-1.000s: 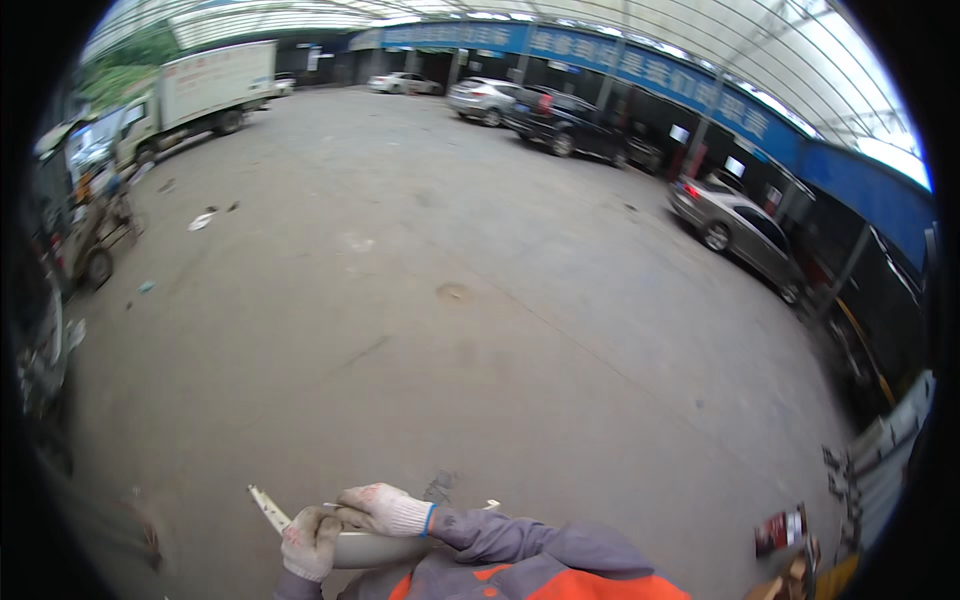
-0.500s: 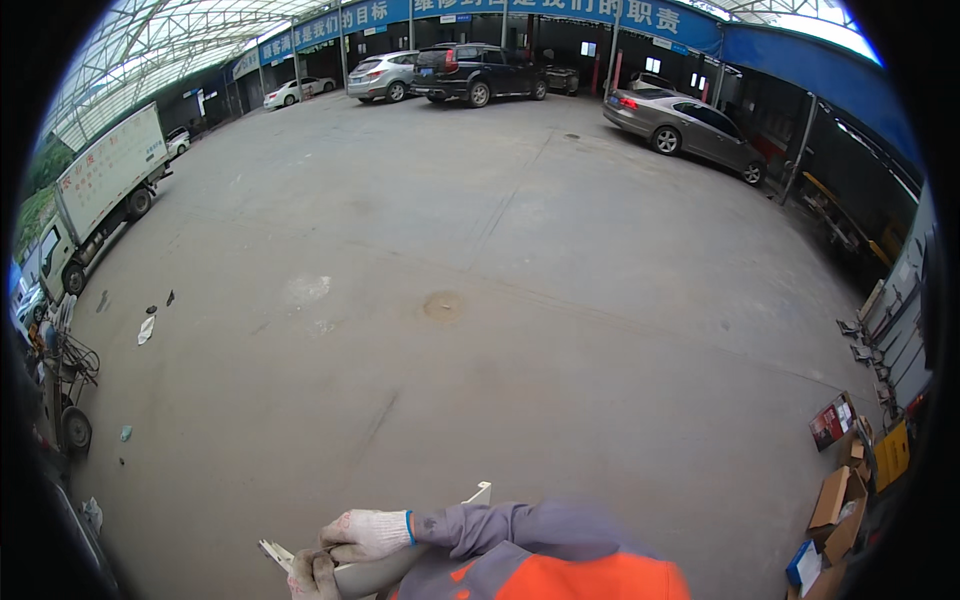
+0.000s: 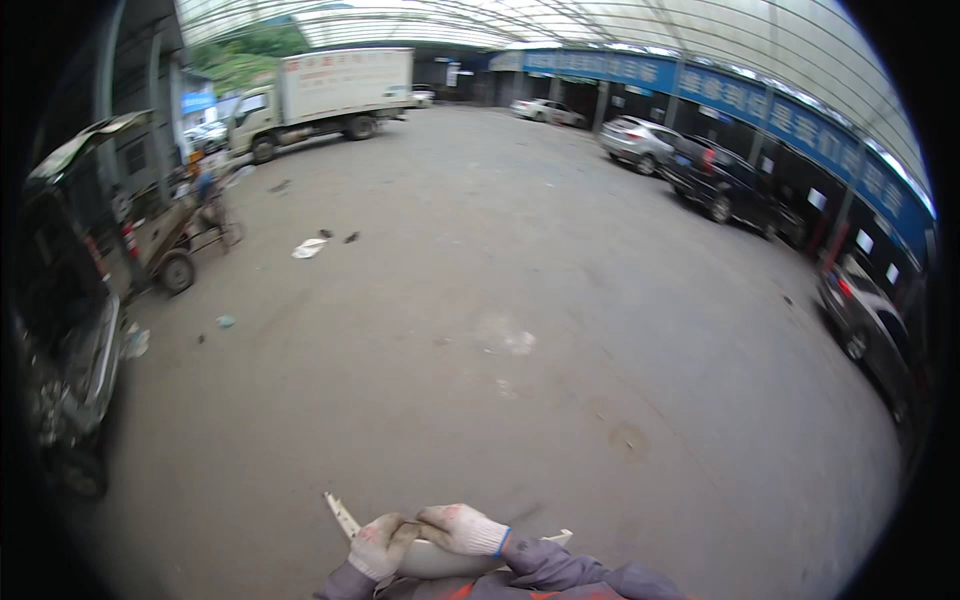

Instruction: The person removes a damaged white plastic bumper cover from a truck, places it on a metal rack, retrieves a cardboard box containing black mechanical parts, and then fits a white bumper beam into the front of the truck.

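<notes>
You have the panel (image 3: 445, 563), a pale, curved piece, low in front of your body, above the floor (image 3: 420, 400) at the lower edge of the view. Your left hand (image 3: 378, 547) is curled closed on it, towards its left end. Your right hand (image 3: 458, 527) lies along its upper edge, fingers bent in to meet the left ones; you cannot tell from here whether they pinch the panel, something small, or only rest there.

Judging by its thin, smooth look, the panel is probably light and fairly stiff, with a little flex along its length. The smooth face may slide under your gloves (image 3: 465, 520), so the edges should give a surer hold than the broad curve. The narrow strip (image 3: 342, 513) jutting out on the left and the small tab (image 3: 561, 537) on the right look like the weak spots; better to keep your weight off both and hold nearer the middle.

Your fingertips are blurred where they meet, and your right sleeve (image 3: 545, 566) covers part of the panel between its middle and the tab. Its underside and lower edge are out of sight.
</notes>
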Demonstrator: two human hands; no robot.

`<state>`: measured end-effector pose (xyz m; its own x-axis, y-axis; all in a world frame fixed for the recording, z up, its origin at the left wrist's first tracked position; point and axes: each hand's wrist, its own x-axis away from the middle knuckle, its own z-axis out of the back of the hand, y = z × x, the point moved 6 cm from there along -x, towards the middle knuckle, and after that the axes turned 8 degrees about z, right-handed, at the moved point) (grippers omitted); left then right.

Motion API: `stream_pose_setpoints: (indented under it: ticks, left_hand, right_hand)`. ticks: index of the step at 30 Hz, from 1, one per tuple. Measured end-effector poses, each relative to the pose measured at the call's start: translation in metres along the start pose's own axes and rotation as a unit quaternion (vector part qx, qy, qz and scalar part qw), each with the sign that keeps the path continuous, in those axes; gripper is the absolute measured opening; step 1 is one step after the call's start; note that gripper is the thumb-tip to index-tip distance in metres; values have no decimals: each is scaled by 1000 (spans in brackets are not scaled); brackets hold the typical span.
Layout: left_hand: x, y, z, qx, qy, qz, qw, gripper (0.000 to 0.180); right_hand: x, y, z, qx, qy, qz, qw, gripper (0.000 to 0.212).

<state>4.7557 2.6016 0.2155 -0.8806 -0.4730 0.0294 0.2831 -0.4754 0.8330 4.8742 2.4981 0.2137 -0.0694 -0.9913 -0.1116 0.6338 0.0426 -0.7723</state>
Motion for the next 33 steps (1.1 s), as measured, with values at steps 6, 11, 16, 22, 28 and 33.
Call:
stream_pose_setpoints:
  ticks: [6,11,16,22,28,33]
  left_hand:
    - [-185,17,39,-71,-109,-59,990,36]
    - [-320,-27,57,-26,-128,-1,991,38]
    - [-490,-60,76,40,-90,64,993,39]
    - [-681,-75,161,64,52,127,988,38]
    - [-857,-146,234,90,165,259,948,41]
    - [-1030,-213,280,117,231,281,924,45]
  right_hand:
    - [-111,60,128,-52,91,-96,990,46]
    - [-221,151,175,-63,28,-60,996,31]
    - [-348,278,260,-74,-7,-52,996,33]
    - [-533,375,405,-114,15,-17,993,34]
    - [-705,451,502,-76,52,44,995,27]
    - [-833,571,529,-99,127,17,987,25]
